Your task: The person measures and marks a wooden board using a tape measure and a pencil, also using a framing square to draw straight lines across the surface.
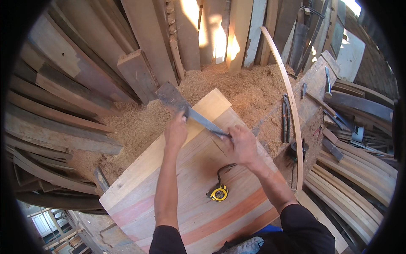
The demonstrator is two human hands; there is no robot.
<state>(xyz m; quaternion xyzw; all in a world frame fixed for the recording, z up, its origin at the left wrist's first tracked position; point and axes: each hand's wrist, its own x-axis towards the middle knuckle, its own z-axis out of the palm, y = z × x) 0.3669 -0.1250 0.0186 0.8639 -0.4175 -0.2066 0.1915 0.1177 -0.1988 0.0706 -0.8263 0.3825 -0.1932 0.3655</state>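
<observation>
Blade (pixel 204 120) held slantwise above or on the board (pixel 137 207), its long axis running from 10 o'clock (broad, dark end) to 4 o'clock (narrow end). Right hand (pixel 242 144): fingers clenched, grasping the narrow end. Left hand (pixel 175 131): fingers curled at the blade's near edge, close to the broad end; whether they pinch or merely press cannot be told. The key relation is 1 of crossing: the board's pale strip (pixel 135 169) runs from 8 to 2 o'clock, and the blade lies across its line. From the right hand the blade extends toward 10 o'clock, with the left hand at 9 o'clock; the left is nearer the broad end, the right nearer the narrow end. Contact between blade and board is unclear. Also from the right hand: tape measure (pixel 218 194) on the board at 7 o'clock; long-handled pliers (pixel 283 120) and, farther out, hammer (pixel 328 84), both at 2 o'clock. Sawdust (pixel 141 122) lies beyond the board, toward 12 o'clock.
</observation>
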